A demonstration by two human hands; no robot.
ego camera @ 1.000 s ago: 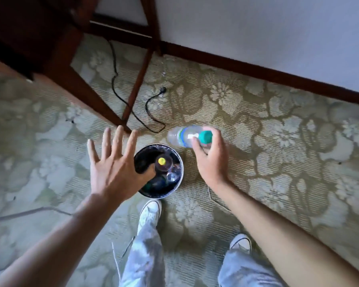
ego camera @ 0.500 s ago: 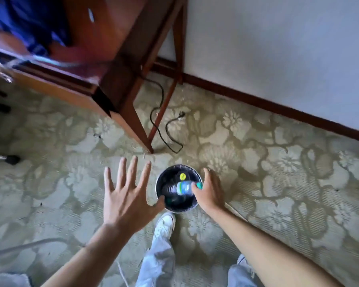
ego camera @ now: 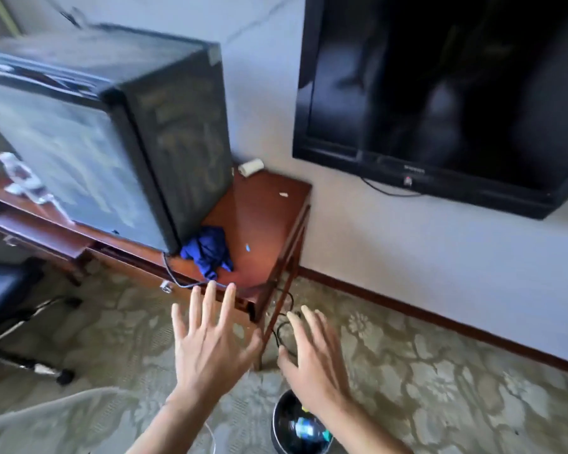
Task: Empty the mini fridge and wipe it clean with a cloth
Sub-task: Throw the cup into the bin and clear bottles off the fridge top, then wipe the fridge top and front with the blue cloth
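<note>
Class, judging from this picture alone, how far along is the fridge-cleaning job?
Done: a bottle lies in the bin on the floor. In hand: nothing; the left hand and right hand are both open and empty. Left: the blue cloth lies untouched beside the mini fridge, whose door looks closed, so wiping has not begun.

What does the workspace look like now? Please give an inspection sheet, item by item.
Surface: wooden desk, patterned carpet below.
Job's things: mini fridge on desk, door shut; blue cloth crumpled beside it.
Clutter: round bin on the floor holding a bottle; small white roll on desk.
Grippers: left hand and right hand open, empty.
Cables: black cord by the desk leg.
Surroundings: wall television, dark chair.
</note>
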